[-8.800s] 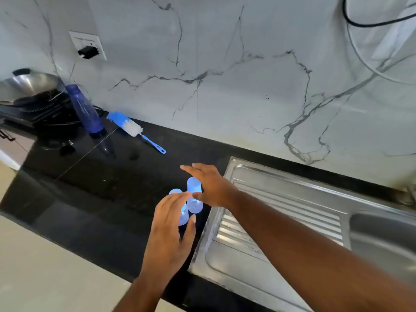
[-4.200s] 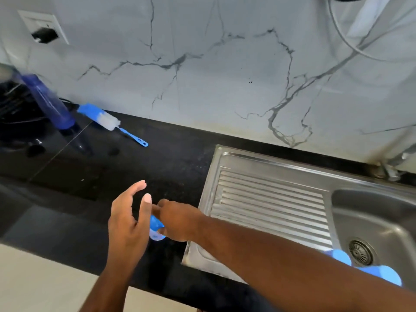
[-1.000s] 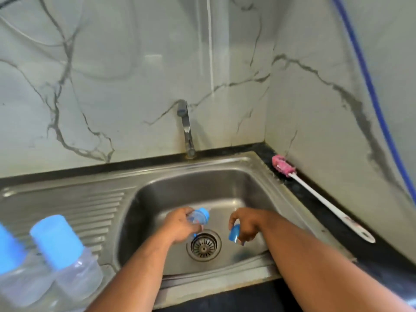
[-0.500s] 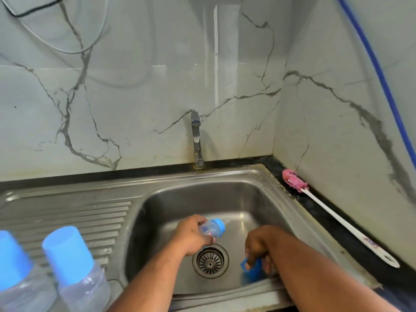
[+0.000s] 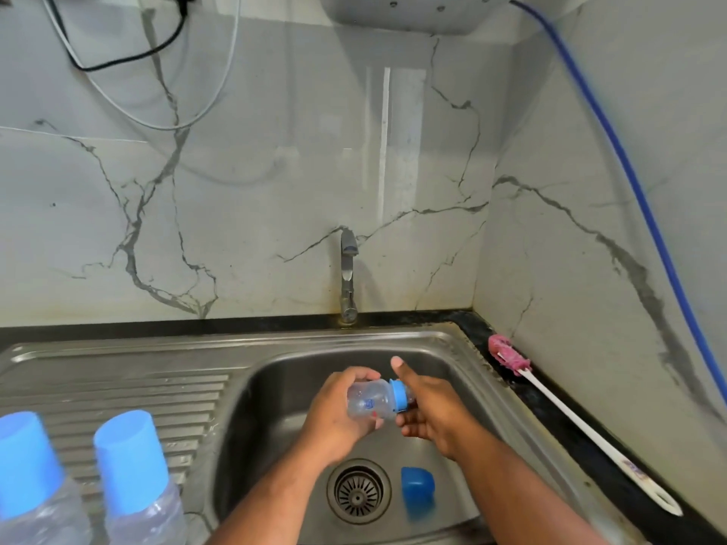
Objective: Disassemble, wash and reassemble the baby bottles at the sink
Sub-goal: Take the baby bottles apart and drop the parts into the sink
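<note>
Both hands on small clear plastic baby bottle (image 5: 368,400) over steel sink basin (image 5: 275,407).
Left hand (image 5: 336,413) wraps bottle body, held sideways; right hand (image 5: 434,413) fingers curl under its blue screw ring (image 5: 399,395), thumb raised. Loose blue dome cap (image 5: 417,483) lies in basin just beside round drain (image 5: 358,491). Pink-headed white brush (image 5: 509,357) on black counter (image 5: 478,322), right.

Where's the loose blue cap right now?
Head view: the loose blue cap lies on the floor of the sink, just right of the drain, below the right hand.
</note>
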`<state>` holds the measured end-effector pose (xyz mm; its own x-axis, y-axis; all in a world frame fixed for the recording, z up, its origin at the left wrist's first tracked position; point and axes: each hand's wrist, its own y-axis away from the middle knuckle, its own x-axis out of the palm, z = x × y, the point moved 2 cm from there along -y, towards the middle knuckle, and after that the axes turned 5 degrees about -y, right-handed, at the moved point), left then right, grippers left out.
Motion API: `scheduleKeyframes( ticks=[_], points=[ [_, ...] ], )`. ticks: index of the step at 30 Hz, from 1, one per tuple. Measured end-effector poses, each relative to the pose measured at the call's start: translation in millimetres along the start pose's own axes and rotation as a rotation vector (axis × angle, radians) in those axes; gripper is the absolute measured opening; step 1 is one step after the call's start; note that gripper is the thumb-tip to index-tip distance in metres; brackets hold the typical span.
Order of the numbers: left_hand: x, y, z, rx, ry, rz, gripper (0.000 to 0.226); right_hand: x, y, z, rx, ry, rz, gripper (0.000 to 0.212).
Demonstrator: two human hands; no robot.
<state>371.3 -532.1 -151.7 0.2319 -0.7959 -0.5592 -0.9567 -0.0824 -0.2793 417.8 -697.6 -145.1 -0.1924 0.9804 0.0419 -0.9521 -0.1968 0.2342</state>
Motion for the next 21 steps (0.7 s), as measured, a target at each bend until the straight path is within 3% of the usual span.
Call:
scheduleKeyframes(
  ticks=[6, 10, 21],
  points=[
    [0, -2, -1, 0.048, -0.002, -0.084, 0.061, -1, -4, -2, 0.013, 0.029, 0.146, 0.067],
    [-3, 1, -4, 0.046, 0.049, -0.081, 0.056, -1, -7, 6, -0.120, 0.066, 0.094, 0.064],
    [-5, 3, -14, -0.062, 0.024, -0.118, 0.029, 0, -8, 11, -0.256, 0.128, 0.023, 0.057]
  ],
)
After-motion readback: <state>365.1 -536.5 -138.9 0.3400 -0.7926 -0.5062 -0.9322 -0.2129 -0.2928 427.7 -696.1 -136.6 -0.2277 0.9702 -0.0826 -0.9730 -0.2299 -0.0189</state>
